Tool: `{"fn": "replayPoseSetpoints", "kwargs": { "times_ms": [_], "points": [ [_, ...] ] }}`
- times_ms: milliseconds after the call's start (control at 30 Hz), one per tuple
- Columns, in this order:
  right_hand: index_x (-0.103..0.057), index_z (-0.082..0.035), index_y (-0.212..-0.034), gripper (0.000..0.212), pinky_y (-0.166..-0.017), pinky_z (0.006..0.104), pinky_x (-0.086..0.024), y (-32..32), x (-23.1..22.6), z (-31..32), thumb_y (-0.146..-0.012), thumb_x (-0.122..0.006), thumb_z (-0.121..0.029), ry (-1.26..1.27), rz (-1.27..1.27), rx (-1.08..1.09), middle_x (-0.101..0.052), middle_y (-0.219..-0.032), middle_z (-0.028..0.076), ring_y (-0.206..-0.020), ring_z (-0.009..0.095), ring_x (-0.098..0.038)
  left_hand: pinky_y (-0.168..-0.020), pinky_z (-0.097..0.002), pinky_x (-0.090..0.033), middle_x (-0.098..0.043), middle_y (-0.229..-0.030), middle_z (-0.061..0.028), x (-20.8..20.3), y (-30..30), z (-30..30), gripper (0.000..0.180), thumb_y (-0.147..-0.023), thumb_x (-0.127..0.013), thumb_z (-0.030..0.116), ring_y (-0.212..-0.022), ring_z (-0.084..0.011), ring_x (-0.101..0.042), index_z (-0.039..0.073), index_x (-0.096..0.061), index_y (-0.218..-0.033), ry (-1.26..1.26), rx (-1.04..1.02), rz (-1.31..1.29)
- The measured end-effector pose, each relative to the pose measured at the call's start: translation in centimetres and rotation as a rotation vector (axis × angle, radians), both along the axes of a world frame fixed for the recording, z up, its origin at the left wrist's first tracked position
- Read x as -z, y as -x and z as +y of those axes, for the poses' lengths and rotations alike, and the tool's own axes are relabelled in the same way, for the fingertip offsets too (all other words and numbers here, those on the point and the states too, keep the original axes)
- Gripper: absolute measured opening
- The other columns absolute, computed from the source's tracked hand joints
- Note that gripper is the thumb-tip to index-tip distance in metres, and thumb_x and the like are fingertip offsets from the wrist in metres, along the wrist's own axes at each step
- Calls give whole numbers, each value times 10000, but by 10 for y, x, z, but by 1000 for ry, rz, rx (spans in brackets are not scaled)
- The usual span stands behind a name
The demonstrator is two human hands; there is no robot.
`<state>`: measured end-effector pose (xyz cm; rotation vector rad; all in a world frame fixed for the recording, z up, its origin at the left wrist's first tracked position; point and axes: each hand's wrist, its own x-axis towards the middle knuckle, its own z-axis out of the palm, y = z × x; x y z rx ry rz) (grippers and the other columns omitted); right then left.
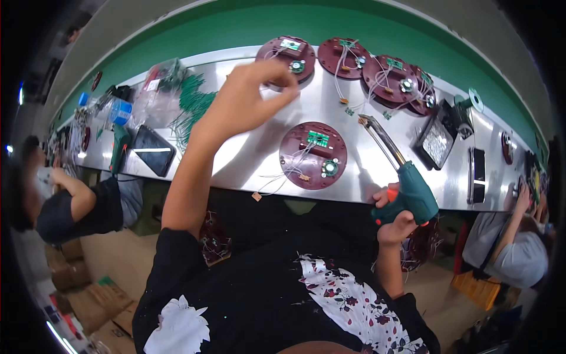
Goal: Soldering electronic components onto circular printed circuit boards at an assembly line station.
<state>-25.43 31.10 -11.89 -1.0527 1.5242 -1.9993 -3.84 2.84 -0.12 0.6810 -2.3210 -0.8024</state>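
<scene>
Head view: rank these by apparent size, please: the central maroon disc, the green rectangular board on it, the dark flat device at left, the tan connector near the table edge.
1. Maroon disc
2. Dark flat device
3. Green rectangular board
4. Tan connector

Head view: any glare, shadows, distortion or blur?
Head view: bright glare on the metal table; soft shadow near the left hand; green panel bows with the fisheye, corners black; person at the left looks soft.

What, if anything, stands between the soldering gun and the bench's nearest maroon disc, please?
Nothing visible does: only bare bench shows between the soldering gun, held in the right hand, and that maroon disc.
</scene>
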Motion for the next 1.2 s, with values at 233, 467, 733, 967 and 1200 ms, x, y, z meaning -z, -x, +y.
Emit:
{"fn": "replayPoseSetpoints", "kwargs": {
  "times_ms": [233,467,733,967,1200],
  "points": [
    [-565,106,-1231,863,-734,380,-570,-19,-5,1,-952,-571,-710,31,-51,8,-654,-851,131,-780,224,-659,-737,-373,-514,-667,-880,-108,17,-11,63,157,-865,-756,131,-789,-283,-648,1,-670,-872,-6,61,-210],
    [-568,90,-1225,911,-732,353,-553,-16,-5,4,-938,-512,-773,-14,-48,-5,-655,-842,131,-788,228,-661,-763,-371,-520,-665,-936,-109,30,12,64,129,-862,-753,92,-832,-296,-654,4,-660,-876,86,3,-126],
    [-599,88,-1213,912,-688,329,-531,-21,-21,-3,-932,-522,-776,-12,-91,90,-659,-877,129,-752,207,-651,-842,-372,-517,-708,-1021,-85,54,32,71,129,-869,-745,102,-930,-274,-671,6,-659,-874,10,0,47],
    [-589,102,-1262,892,-619,291,-496,-7,-18,9,-971,-503,-737,-105,111,-27,-690,-992,138,-714,168,-632,-964,-383,-463,-734,-1049,-87,62,37,76,128,-873,-724,111,-958,-254,-672,26,-628,-879,41,-2,38],
    [-558,95,-1332,888,-579,277,-478,-1,-25,8,-985,-498,-720,-155,61,-129,-708,-1066,166,-686,161,-625,-992,-380,-462,-750,-1070,-97,65,31,76,88,-868,-694,66,-1003,-245,-685,38,-611,-869,-156,-25,50]
  ]
}}
